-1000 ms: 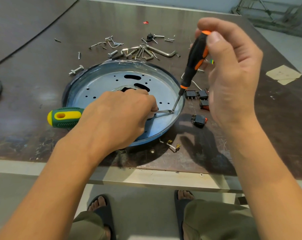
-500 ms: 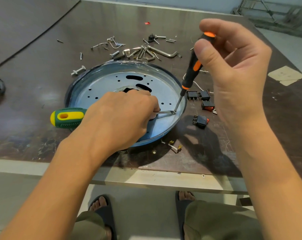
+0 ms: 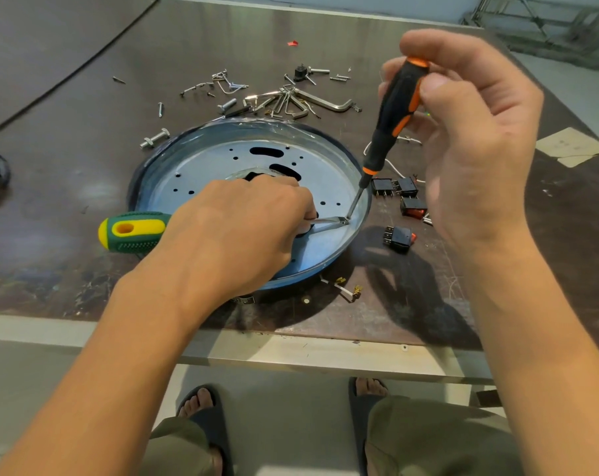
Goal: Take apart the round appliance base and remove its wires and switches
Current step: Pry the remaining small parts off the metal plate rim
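The left hand (image 3: 236, 231) grips a green screwdriver (image 3: 133, 231); the right hand (image 3: 473, 139) pinches an orange screwdriver (image 3: 394, 115). Both tips meet by the right rim inside the round base (image 3: 325, 166).

We are wearing olive-green trousers (image 3: 439, 441) and dark open-toed sandals (image 3: 215, 431), both showing well below the grip. Our forearms (image 3: 119, 355) are showing bare behind each grip.

Shallow round blue-rimmed metal base (image 3: 215, 159), open side up, with black rocker switches (image 3: 398, 238) loose just to its right
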Tool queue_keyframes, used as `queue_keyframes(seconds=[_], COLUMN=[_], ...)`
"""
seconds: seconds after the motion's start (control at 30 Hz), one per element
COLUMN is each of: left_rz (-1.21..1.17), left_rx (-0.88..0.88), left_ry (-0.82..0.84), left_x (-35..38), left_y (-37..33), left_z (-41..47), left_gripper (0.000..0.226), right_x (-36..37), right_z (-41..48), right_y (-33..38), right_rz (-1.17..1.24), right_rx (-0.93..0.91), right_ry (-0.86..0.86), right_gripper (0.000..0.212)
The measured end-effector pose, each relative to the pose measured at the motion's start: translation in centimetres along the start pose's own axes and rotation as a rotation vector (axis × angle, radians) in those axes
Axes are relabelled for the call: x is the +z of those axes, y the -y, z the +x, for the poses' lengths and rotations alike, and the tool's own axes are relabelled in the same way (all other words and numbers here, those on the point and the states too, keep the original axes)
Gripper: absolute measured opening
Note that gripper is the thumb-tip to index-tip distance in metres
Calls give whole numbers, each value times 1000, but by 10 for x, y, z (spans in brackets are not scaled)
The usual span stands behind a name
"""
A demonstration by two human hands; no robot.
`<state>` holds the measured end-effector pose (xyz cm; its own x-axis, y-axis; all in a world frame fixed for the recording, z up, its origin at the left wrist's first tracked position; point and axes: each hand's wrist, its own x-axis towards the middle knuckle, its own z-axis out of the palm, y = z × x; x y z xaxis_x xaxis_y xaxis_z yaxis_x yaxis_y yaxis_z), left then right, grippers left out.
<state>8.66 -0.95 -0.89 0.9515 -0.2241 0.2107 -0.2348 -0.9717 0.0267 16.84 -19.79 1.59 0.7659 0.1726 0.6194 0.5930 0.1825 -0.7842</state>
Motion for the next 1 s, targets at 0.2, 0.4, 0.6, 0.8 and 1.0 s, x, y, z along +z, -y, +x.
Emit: queue_keyframes(seconds=[0.2,0.4,0.6,0.8,1.0], left_rz=[2,14,12,23,18], left_rx=[-5,-3,5,5,8], left_ry=[2,-5,-13,-9,-10], left_x=[-1,-2,-2,-2,-2], left_y=[-1,-1,-1,-2,-1], left_z=[-1,0,-1,-1,-1], left_gripper=[22,22,21,20,20], right_x=[3,4,3,7,7], right_z=[2,1,2,0,0], right_y=[-2,-1,-4,1,1], right_rz=[-67,-45,-54,-61,-91], right_rx=[-48,5,-3,45,3], right_ry=[-33,-61,-53,-77,4], right_gripper=[19,22,24,28,27])
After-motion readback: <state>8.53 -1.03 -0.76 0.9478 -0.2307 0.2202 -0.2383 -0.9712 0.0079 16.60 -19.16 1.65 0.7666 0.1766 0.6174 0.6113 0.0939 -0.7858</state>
